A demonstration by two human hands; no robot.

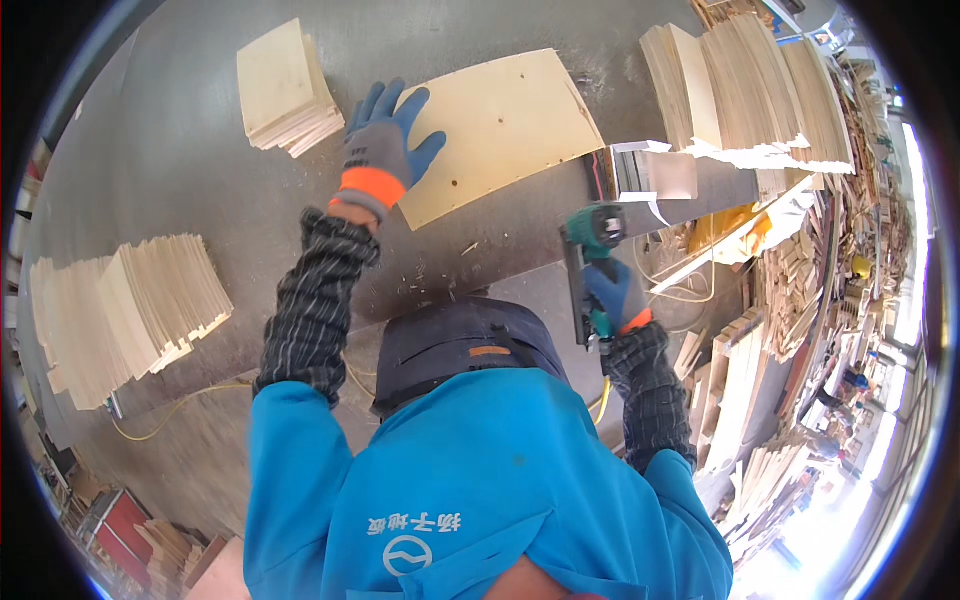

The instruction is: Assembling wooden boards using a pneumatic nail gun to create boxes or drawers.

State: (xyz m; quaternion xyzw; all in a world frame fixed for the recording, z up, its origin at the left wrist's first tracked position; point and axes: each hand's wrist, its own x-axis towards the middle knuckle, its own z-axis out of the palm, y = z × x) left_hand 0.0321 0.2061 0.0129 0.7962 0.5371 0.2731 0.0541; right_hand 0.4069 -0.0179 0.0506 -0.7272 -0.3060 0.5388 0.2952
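Note:
A thin pale wooden panel [505,130] with a few dark knots lies flat on the grey worktable. My left hand [385,145], in a grey and blue glove with an orange cuff, rests with fingers spread at the panel's left edge. In my right hand [615,288], similarly gloved, is the grip of a teal and black nail gun [597,228]. The nail gun is held off the table's near edge, to the right of my body and apart from the panel. My right fingers are partly hidden around its handle.
A small stack of boards [283,85] sits left of the panel. Larger rows of thin boards stand at the left [135,310] and far right [750,90]. An open white box [635,170] lies near the panel's right corner. A yellow hose [602,402] hangs beside me.

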